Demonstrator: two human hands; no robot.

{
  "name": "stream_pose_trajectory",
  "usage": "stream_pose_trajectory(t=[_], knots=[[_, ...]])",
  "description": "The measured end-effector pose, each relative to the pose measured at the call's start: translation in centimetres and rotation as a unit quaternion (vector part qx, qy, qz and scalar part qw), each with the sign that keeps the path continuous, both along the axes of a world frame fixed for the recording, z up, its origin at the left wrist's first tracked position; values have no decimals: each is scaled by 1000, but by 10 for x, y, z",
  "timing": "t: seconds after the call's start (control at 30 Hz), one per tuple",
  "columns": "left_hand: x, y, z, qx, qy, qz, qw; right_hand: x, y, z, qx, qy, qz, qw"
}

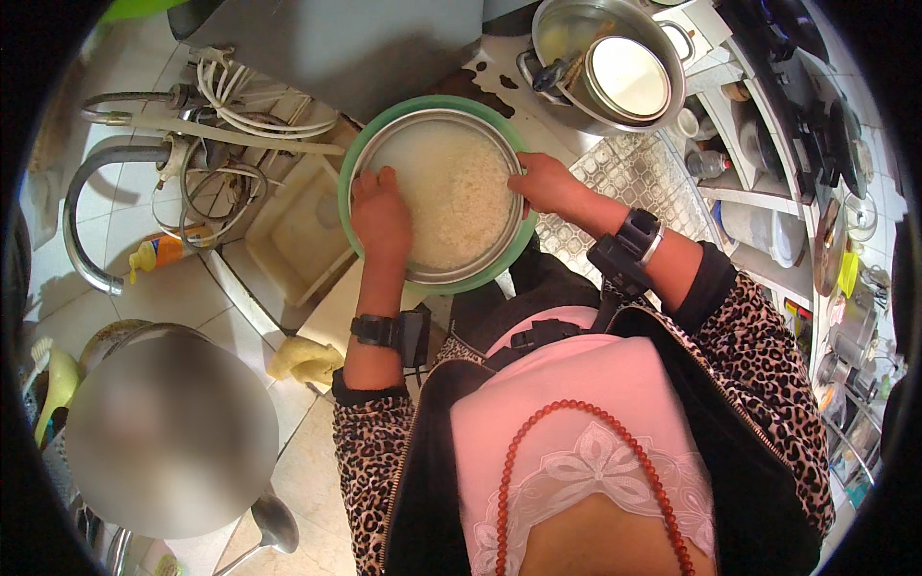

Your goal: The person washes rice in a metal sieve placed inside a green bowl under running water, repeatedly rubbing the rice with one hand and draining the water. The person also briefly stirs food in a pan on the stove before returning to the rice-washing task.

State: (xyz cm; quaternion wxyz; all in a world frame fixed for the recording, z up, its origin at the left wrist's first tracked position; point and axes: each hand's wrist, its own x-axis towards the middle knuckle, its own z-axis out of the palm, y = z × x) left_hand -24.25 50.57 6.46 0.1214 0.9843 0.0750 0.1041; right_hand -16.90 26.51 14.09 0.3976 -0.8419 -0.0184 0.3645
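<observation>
A round metal bowl point(432, 271) holds white rice in cloudy water point(475, 194). It sits inside or on a wider green basin point(461, 286), whose rim shows around it. My left hand point(383, 216) lies over the bowl's left side, fingers bent at the rim and partly over the water. At the right rim, my right hand point(544, 183) grips the edge, thumb on top; its other fingers are mostly hidden. Whether the hands hold the metal bowl alone or both vessels cannot be told. Both wrists wear black straps with small devices.
A large metal pot point(666, 119) with a white-topped container point(629, 75) stands at the upper right. Left are a curved metal faucet point(75, 216), coiled hoses point(223, 108), a squeeze bottle point(169, 248) and a beige tub point(288, 237). A yellow cloth point(306, 360) and metal ladle point(277, 525) lie lower left.
</observation>
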Motion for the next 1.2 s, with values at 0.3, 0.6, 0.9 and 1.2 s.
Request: stream_pose_trajectory(t=[0.3, 0.6, 0.9, 1.2], knots=[[0, -3, 24, 90, 78, -74, 990, -1, -3, -14, 4, 15, 4, 1000], [-3, 8, 28, -41, 73, 38, 996, -3, -1, -21, -74, -59, 48, 994], [-29, 30, 22, -110, -47, 62, 991, 0, 1, -1, 22, 87, -45, 995], [-68, 28, 44, -299, 23, 140, 944, 1, -3, 10, 71, 184, -103, 975]])
